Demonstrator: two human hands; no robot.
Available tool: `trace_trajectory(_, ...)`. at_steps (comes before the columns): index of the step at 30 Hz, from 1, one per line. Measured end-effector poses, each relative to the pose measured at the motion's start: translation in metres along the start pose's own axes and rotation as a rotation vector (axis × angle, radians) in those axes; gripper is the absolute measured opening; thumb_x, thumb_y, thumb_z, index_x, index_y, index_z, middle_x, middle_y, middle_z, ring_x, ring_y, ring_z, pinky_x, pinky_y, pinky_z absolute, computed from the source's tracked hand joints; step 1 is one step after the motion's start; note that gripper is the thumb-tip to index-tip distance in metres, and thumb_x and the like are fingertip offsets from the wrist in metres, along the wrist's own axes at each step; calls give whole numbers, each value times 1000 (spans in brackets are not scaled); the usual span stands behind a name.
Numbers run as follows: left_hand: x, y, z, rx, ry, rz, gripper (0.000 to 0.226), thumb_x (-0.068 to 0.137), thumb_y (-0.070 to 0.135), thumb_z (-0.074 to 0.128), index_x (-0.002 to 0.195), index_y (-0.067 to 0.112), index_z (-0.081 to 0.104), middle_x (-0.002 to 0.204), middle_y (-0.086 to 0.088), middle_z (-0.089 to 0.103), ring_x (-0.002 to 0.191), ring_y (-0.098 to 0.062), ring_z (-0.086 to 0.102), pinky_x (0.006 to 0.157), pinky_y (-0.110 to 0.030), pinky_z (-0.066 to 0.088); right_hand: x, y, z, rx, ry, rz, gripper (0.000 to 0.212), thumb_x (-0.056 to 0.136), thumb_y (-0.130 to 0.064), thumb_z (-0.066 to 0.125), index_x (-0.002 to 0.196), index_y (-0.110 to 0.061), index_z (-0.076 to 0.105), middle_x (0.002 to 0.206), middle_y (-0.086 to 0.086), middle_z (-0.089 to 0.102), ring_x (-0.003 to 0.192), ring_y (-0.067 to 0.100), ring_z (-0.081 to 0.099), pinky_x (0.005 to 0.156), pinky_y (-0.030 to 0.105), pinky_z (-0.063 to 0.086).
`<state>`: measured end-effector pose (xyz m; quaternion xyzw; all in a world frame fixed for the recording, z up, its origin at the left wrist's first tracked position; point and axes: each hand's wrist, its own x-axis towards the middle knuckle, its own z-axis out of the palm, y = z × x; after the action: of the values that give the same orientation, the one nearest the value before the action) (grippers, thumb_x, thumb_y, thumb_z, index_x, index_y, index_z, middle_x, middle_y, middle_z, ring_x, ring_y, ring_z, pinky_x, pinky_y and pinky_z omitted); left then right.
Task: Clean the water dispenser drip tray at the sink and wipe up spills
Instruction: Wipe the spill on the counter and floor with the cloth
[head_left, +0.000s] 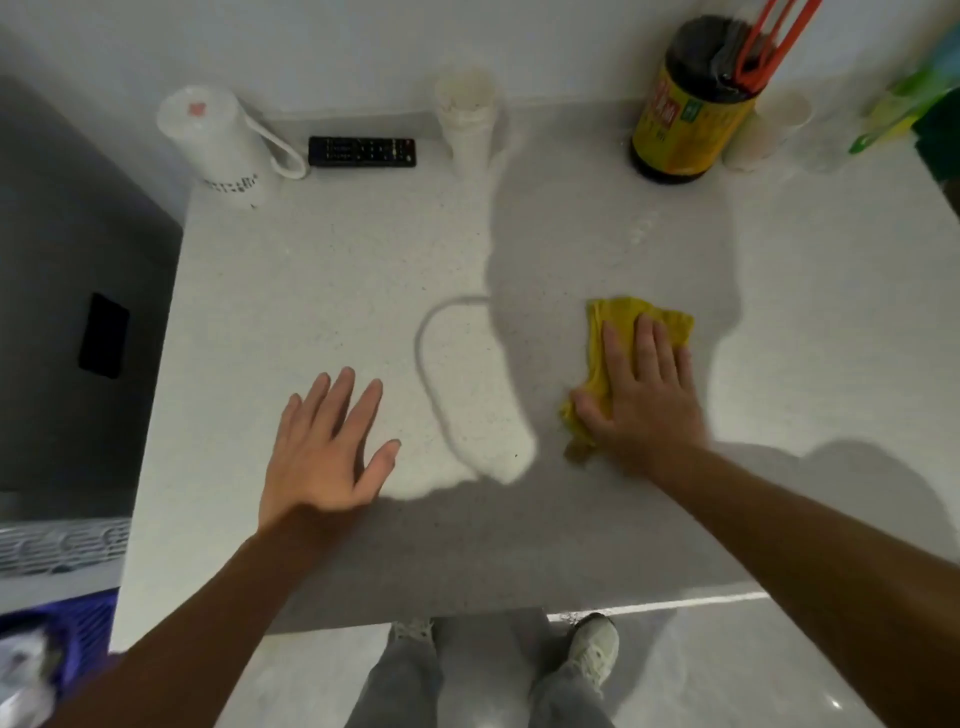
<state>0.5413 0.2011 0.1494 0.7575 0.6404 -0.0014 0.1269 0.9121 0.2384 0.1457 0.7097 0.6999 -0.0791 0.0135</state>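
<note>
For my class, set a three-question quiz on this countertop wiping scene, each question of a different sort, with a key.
1. True or false: the right hand presses a yellow cloth flat on the countertop.
2. Which object lies between the white kettle and the white cup at the back wall? A) a sponge B) a remote control C) a plate
3. Fill in: the left hand is open, fingers spread, and holds ____.

Key: 1 true; 2 B; 3 nothing
</note>
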Motion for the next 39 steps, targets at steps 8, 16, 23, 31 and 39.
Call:
trace_trajectory(8,-2,-2,8,4,126,45,68,103,64,27,162,28,28,170,-7,26,158,-29,15,128,-50,12,105,-83,-6,-77,-62,-119,94,89,-75,5,166,-21,2,172,21,1,159,36,0,127,55,2)
trace_trajectory(16,-2,-12,6,-244,241,84,50,98,43,58,142,19,60,156,-12,51,147,-33,40,126,-46,20,-38,-132,-3,13,-84,-131,92,89,-75,31,164,-23,21,170,20,18,158,36,13,125,56,13)
trace_trajectory(23,-38,-28,-17,-780,220,52,23,91,27,62,108,17,74,103,0,69,86,-3,60,79,-5,42,-156,-141,21,-148,156,-12,53,97,-53,51,129,-13,66,111,21,64,95,42,58,80,49,46)
trace_trajectory(31,-193,-86,-38,-821,-141,-185,10,94,9,68,100,13,76,83,-1,71,72,-12,58,69,-25,45,-197,-173,-10,347,-165,295,31,98,-51,45,94,-21,42,94,14,66,68,37,68,55,38,51)
trace_trajectory(39,-362,-177,0,-830,-226,-661,28,94,-4,58,77,17,66,75,-10,65,66,-19,56,47,-12,41,-327,-267,63,1122,-392,504,33,99,-39,58,87,-9,65,77,18,68,66,32,64,58,38,53)
